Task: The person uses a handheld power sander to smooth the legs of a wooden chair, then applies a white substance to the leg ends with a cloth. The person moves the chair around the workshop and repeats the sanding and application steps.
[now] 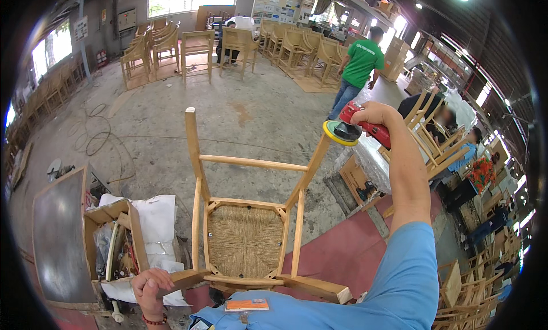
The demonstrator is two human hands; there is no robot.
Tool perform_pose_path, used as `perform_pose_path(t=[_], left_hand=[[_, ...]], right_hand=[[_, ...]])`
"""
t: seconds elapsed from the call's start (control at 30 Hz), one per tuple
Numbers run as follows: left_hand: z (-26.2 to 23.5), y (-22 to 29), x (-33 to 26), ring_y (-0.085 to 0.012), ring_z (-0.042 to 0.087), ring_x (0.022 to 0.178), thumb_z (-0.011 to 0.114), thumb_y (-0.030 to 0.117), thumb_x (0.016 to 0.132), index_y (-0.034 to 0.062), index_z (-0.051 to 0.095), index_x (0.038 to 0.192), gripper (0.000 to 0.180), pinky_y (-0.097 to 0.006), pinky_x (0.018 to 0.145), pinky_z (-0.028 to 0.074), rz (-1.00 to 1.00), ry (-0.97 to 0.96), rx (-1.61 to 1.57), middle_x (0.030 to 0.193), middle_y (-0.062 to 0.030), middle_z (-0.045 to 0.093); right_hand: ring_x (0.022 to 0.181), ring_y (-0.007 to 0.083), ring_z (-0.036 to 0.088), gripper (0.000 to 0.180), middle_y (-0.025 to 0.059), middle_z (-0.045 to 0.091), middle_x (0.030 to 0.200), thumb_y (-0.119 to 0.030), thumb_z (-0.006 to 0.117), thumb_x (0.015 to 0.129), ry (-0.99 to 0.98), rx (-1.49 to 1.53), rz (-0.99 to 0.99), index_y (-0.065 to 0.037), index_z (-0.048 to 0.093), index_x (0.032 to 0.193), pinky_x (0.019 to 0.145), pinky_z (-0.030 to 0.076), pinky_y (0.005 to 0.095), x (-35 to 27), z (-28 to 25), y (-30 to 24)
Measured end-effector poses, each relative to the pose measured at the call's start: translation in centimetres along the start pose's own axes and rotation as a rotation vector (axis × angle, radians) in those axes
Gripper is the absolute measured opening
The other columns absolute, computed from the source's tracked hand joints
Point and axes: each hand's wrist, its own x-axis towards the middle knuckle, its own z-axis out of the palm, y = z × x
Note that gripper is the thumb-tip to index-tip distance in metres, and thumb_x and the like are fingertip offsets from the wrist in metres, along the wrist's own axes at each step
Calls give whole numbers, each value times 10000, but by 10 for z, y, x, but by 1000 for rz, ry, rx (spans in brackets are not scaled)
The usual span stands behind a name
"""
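Observation:
A wooden chair [254,163] with a woven seat [245,238] lies tipped in front of me, the seat's underside showing. My right hand [374,112] is closed around a red handheld sander [378,135], arm stretched forward. The sander's round yellow-green pad [341,133] is at the far end of the chair's right leg [315,161], seemingly touching it. At the lower left, my left hand [150,292] curls its fingers over the end of the near left wooden chair part [188,279]. Its palm side is hidden.
An open wooden box [134,216] of tools stands at left, beside a dark panel [60,233]. A hose [154,137] trails over the concrete floor. A person in a green shirt [365,56] stands beyond the sander. Chairs [197,50] line the back.

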Motion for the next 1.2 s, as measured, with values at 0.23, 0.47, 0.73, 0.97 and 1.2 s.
perform_pose_path(t=[0.23, 0.47, 0.73, 0.97, 1.2], left_hand=[[-2, -1, -5, -209, 521, 557, 554, 238, 956, 11, 487, 655, 383, -357, 582, 465, 16, 42, -3, 610, -122, 536], [-3, 1, 0, -206, 530, 586, 544, 235, 957, 2, 500, 683, 362, -353, 609, 474, 11, -23, 3, 648, -126, 554], [-23, -11, -2, -179, 555, 713, 513, 366, 988, 5, 549, 815, 402, -317, 716, 442, 96, -120, 159, 737, -109, 569], [-43, -31, -14, -276, 599, 999, 495, 355, 1006, -61, 494, 1281, 499, -388, 868, 479, 64, -272, 72, 1134, -187, 595], [-32, -60, -111, -335, 533, 1228, 641, 327, 951, -68, 318, 1467, 725, -391, 1031, 430, -128, -160, 611, 1362, -241, 515]], right_hand=[[715, 267, 695, 647, 172, 708, 897, -382, 790, 598, 146, -196, 131, 21, 685, 1093, 661, 555, 384, 0, -25, 20], [663, 204, 666, 568, 126, 694, 846, -317, 772, 682, 375, 297, 48, 12, 649, 1128, 613, 549, 358, -96, 24, 101], [572, 151, 596, 290, 37, 604, 714, -105, 717, 790, 1067, 979, 64, -54, 601, 1050, 545, 515, 313, -310, 209, 143], [549, 164, 597, 227, 64, 607, 685, -71, 704, 803, 1423, 1306, 237, -43, 576, 988, 509, 503, 306, -461, 351, 96], [604, 230, 646, 182, 107, 622, 723, -114, 648, 844, 1330, 1680, 126, -17, 556, 967, 566, 576, 370, -516, 397, 63]])
